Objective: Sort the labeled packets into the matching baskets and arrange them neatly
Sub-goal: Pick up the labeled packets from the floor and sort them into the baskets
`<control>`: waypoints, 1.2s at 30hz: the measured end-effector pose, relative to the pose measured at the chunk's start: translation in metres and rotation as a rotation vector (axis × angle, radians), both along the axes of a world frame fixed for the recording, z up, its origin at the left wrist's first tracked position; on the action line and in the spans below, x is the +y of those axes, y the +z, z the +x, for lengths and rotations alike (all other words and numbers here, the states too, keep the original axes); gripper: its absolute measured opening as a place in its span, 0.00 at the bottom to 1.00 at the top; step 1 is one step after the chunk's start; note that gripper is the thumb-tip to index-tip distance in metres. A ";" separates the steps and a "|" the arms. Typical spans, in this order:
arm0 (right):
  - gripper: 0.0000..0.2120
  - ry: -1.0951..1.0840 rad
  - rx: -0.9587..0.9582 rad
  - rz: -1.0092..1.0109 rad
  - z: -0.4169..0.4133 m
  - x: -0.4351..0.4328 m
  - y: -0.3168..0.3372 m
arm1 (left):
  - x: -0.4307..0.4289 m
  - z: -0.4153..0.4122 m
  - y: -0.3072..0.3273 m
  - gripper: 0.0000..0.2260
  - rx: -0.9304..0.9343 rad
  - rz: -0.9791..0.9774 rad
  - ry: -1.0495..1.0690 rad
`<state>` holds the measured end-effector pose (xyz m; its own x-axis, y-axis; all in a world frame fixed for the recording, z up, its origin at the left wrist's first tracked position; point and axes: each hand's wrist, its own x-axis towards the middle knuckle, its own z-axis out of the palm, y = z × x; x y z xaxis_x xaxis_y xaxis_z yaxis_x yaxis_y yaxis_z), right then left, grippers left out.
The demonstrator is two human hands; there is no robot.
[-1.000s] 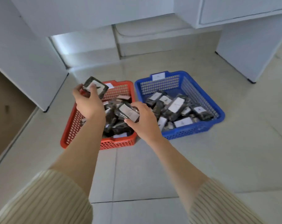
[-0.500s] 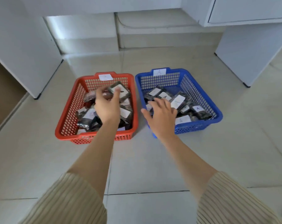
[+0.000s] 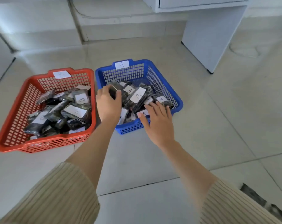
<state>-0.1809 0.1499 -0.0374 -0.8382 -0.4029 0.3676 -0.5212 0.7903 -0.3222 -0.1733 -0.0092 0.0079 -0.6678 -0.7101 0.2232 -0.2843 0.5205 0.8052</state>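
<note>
While both arms reach out over the floor (image 3: 218, 126), L hand (image 3: 108, 105): at the left side of the blue basket (image 3: 163, 81), fingers (image 3: 104, 91) and thumb curled round a dark pkt (image 3: 113, 90), gripping it.
Dark pkt: in the L hand, over the pile by the blue basket's left wall. Touching the pile or just above it, can't tell. Label not readable.
R hand (image 3: 158, 122): palm down at the near right of the blue basket, fingers (image 3: 153, 107) straight and spread, tips resting on the pkts there. Holds nothing.
Blue basket: on the floor, just right of the red basket (image 3: 15, 126). Paper tag (image 3: 121, 64) on far rim reads A.
A pkts (image 3: 138, 95): heaped in the blue basket, dark w/ white labels, several showing A, at mixed angles.
Red basket: on the floor at left. Far-rim tag too blurred to read.
B pkt (image 3: 81, 99): on a loose heap of dark pkts inside the red basket, toward its right wall.
Sleeves (image 3: 56, 196): beige, ribbed, ending partway up the forearms.
White cabinet (image 3: 206, 34): stands behind the blue basket, to the right.
</note>
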 end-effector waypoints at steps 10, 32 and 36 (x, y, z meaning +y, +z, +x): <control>0.25 -0.190 -0.181 -0.059 0.038 0.146 0.013 | 0.148 0.060 -0.008 0.12 0.073 -0.580 -0.310; 0.23 -0.329 -1.150 -0.303 0.123 0.345 0.007 | 0.280 0.066 -0.034 0.14 -0.585 0.367 -0.846; 0.15 -0.234 -1.093 -0.724 0.092 0.285 0.030 | 0.225 0.052 0.006 0.10 -0.185 0.528 -0.581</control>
